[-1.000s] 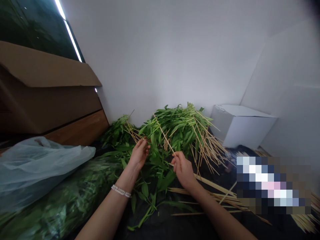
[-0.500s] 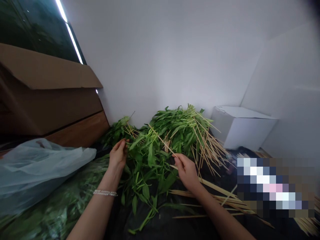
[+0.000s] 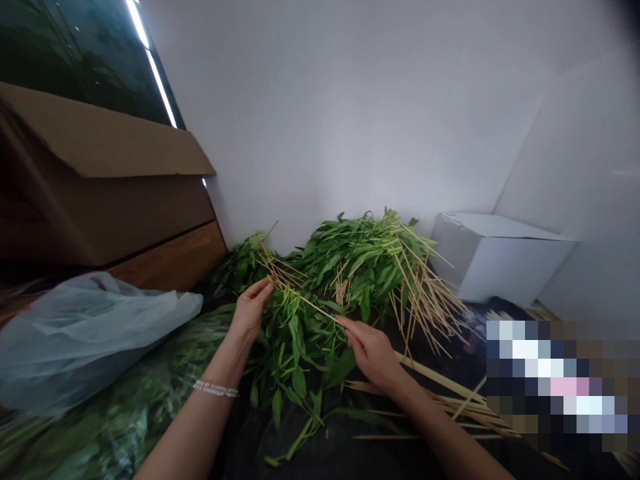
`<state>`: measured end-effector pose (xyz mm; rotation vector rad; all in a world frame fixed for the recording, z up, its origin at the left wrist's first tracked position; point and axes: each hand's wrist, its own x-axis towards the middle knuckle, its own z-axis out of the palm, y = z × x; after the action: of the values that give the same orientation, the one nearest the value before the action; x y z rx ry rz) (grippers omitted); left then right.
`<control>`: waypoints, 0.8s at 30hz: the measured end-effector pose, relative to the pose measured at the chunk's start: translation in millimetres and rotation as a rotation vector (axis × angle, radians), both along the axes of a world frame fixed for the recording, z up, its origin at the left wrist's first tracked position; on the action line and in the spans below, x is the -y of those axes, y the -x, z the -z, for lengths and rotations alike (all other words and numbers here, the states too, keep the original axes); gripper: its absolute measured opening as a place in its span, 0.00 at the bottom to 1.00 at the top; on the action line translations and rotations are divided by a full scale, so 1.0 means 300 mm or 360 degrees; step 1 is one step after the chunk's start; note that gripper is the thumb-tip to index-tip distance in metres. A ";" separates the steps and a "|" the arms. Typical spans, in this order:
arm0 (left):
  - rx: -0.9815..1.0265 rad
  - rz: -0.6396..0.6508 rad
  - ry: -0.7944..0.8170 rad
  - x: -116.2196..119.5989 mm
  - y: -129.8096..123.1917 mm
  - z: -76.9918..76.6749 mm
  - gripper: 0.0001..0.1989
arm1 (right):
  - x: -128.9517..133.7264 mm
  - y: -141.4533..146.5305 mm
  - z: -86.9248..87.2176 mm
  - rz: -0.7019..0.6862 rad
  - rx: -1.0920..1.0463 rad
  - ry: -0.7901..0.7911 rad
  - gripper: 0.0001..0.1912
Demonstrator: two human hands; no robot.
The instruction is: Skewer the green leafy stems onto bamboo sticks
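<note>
While the left hand (image 3: 251, 312) curls half-closed around leafy green stems (image 3: 295, 340) and the right hand (image 3: 373, 353) pinches a thin wooden skewer (image 3: 310, 304) near its end, a large heap of greens and skewers (image 3: 370, 263) sits at twelve o'clock — untouched by either hand — with loose skewers (image 3: 440, 390) at four o'clock.

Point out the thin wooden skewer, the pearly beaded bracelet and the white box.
Thin wooden skewer (image 3: 313, 304), head view, on its middle shaft.
Pearly beaded bracelet (image 3: 216, 389), head view, on its middle beads.
White box (image 3: 510, 267), head view, on its front side.
</note>
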<state>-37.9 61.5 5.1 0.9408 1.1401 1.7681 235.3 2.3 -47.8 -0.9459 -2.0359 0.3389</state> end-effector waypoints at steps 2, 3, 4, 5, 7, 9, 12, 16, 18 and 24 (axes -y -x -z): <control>0.0003 0.0028 0.0015 0.008 -0.004 -0.005 0.25 | -0.002 0.000 0.001 -0.0001 0.0010 -0.0003 0.21; 0.0000 0.0043 0.0020 0.012 -0.008 -0.007 0.26 | -0.003 0.000 0.000 -0.0006 0.0009 0.0003 0.21; -0.0012 0.0057 0.0026 0.015 -0.012 -0.010 0.26 | -0.002 0.001 -0.001 -0.0010 0.0007 0.0010 0.21; -0.0028 0.0069 0.0030 0.018 -0.017 -0.012 0.26 | -0.002 0.001 -0.002 -0.0011 0.0005 0.0015 0.21; -0.0065 0.0089 0.0031 0.022 -0.024 -0.015 0.25 | 0.000 0.002 -0.005 -0.0010 0.0002 0.0021 0.21; -0.0097 0.0097 0.0035 0.024 -0.029 -0.018 0.24 | 0.002 0.003 -0.007 -0.0011 0.0000 0.0012 0.21; -0.0134 0.0095 0.0043 0.026 -0.033 -0.019 0.24 | 0.002 0.002 -0.007 -0.0010 -0.0006 -0.0002 0.21; -0.0173 0.0116 0.0016 0.027 -0.032 -0.017 0.23 | 0.002 0.001 -0.006 -0.0008 -0.0005 0.0012 0.21; -0.0192 0.0129 -0.0006 0.025 -0.030 -0.015 0.23 | 0.003 0.001 -0.007 0.0005 0.0014 0.0018 0.21; -0.0304 0.0184 -0.0018 0.023 -0.020 -0.017 0.21 | 0.005 -0.006 -0.014 0.0034 0.0102 0.0014 0.22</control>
<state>-31.9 54.7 10.1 1.1792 1.1702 1.6203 237.0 0.9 -43.5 -0.9944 -2.0823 0.3097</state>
